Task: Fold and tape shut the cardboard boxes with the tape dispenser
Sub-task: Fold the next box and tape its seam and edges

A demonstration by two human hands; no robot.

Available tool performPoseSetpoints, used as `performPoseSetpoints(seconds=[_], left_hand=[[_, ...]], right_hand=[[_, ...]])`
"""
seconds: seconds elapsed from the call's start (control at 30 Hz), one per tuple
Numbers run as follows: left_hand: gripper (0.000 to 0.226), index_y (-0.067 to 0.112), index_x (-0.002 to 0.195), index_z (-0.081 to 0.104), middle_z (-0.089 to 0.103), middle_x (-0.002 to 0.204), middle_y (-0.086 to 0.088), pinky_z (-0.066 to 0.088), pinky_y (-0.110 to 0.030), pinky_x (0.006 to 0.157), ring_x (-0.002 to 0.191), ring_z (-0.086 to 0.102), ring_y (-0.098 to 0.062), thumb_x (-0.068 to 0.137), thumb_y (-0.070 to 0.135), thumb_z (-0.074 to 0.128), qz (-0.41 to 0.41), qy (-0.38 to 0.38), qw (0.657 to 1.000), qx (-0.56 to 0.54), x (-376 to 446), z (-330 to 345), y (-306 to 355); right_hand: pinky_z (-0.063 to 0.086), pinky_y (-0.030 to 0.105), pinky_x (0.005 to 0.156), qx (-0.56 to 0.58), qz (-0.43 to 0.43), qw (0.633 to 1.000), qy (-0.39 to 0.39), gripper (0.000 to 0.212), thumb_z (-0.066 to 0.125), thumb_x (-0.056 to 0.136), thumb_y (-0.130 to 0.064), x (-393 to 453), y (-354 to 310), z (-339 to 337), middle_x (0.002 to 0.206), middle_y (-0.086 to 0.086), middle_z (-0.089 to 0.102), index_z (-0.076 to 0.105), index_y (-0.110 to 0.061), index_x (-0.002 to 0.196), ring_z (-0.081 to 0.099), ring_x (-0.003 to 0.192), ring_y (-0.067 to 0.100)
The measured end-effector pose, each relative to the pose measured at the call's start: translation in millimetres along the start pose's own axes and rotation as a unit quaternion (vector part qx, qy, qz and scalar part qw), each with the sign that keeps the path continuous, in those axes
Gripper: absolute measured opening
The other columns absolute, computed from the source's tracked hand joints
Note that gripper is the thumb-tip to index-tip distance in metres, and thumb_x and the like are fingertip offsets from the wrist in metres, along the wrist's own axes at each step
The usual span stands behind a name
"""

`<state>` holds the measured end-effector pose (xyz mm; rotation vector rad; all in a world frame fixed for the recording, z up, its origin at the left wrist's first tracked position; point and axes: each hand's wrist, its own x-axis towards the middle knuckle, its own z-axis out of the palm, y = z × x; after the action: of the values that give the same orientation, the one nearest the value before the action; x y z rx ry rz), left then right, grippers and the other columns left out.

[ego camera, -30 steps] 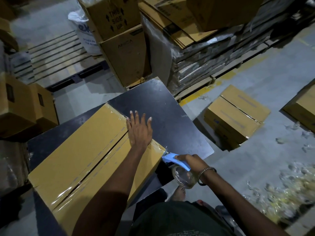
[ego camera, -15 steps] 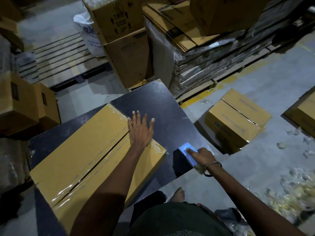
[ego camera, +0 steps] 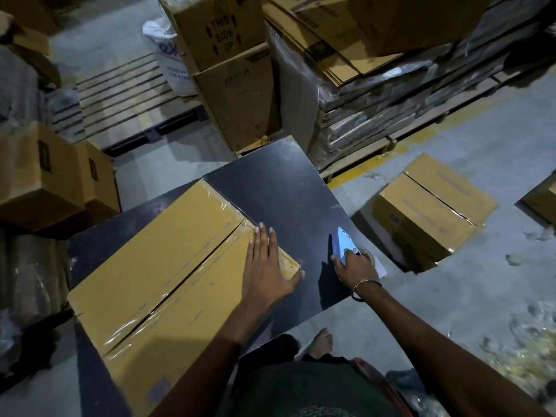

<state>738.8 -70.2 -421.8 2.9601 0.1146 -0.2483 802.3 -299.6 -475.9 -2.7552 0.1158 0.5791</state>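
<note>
A: We're looking at the cardboard box [ego camera: 168, 278] lying flat on the black table [ego camera: 279, 188], flaps closed, clear tape glinting along its centre seam and over its far end.

B: And the left hand [ego camera: 264, 266] lies on the box's near right corner, fingers straight and close together, palm flat on the cardboard.

A: Right of the box we see the blue tape dispenser [ego camera: 346, 245] resting on the table near its right edge, well clear of the cardboard.

B: The right hand [ego camera: 355, 266] is on top of it, fingers curled over the handle. We make out a bracelet [ego camera: 365, 285] at that wrist.

A: How firmly it grips, we can't tell.

B: Beyond the table's right edge, another taped box [ego camera: 433, 206] sits on the grey floor [ego camera: 481, 152].

A: Past the table's far corner we see tall cartons, the top one printed THIS SIDE UP [ego camera: 222, 34], and to their right a wrapped pallet of flattened cardboard [ego camera: 376, 94].

B: Left of the table, more brown boxes [ego camera: 54, 179], and behind them a bare wooden pallet [ego camera: 126, 94].

A: Below the table's near edge, a bare foot [ego camera: 322, 343] on the floor.
</note>
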Motion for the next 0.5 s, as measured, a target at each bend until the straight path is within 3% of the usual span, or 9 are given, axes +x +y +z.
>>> performPoseSetpoints(seconds=[0.13, 0.23, 0.3, 0.4, 0.5], left_hand=[[0.122, 0.006, 0.166, -0.009, -0.02, 0.173, -0.016, 0.009, -0.051, 0.131, 0.161, -0.02, -0.028, 0.085, 0.082, 0.042, -0.075, 0.029, 0.997, -0.001, 2, 8, 18], [0.132, 0.004, 0.165, -0.013, -0.022, 0.172, -0.019, 0.004, -0.051, 0.131, 0.16, -0.021, -0.031, 0.081, 0.089, 0.042, -0.097, 0.01, 0.995, -0.007, 5, 7, 23], [0.14, 0.004, 0.163, -0.019, -0.026, 0.171, -0.018, -0.003, -0.048, 0.131, 0.159, -0.026, -0.03, 0.076, 0.096, 0.041, -0.088, -0.011, 0.996, -0.006, 4, 5, 19], [0.135, 0.012, 0.163, -0.023, -0.028, 0.172, -0.006, -0.007, -0.039, 0.13, 0.159, -0.027, -0.018, 0.081, 0.092, 0.048, -0.025, -0.018, 0.995, -0.092, -4, -3, -3], [0.107, 0.018, 0.168, -0.007, -0.008, 0.177, 0.0, 0.006, -0.039, 0.132, 0.162, -0.01, -0.013, 0.096, 0.079, 0.044, -0.025, 0.033, 0.988, -0.15, -21, -6, -31]], right_hand=[[0.056, 0.039, 0.089, 0.028, 0.005, 0.999, -0.022, 0.037, 0.057, 0.101, -0.04, -9, -6, -1, 0.112, 0.016, 0.072, 0.072, -0.007, 0.104, 0.066, 0.102, 0.031], [0.058, 0.041, 0.07, 0.069, 0.006, 0.996, 0.052, 0.025, 0.064, 0.096, -0.034, -31, -18, -11, 0.1, 0.016, 0.072, 0.07, -0.011, 0.089, 0.067, 0.091, 0.033], [0.056, 0.039, 0.071, 0.122, -0.013, 0.988, 0.089, 0.019, 0.065, 0.095, -0.033, -54, -31, -17, 0.093, 0.009, 0.071, 0.07, -0.015, 0.089, 0.065, 0.09, 0.029], [0.049, 0.031, 0.069, 0.257, -0.04, 0.964, 0.05, 0.019, 0.056, 0.101, -0.039, -86, -55, -18, 0.08, -0.008, 0.07, 0.068, -0.028, 0.09, 0.066, 0.079, 0.015], [0.043, 0.028, 0.077, 0.39, -0.02, 0.919, -0.048, 0.024, 0.047, 0.108, -0.041, -105, -84, -23, 0.086, -0.012, 0.067, 0.067, -0.029, 0.101, 0.062, 0.083, 0.005]])
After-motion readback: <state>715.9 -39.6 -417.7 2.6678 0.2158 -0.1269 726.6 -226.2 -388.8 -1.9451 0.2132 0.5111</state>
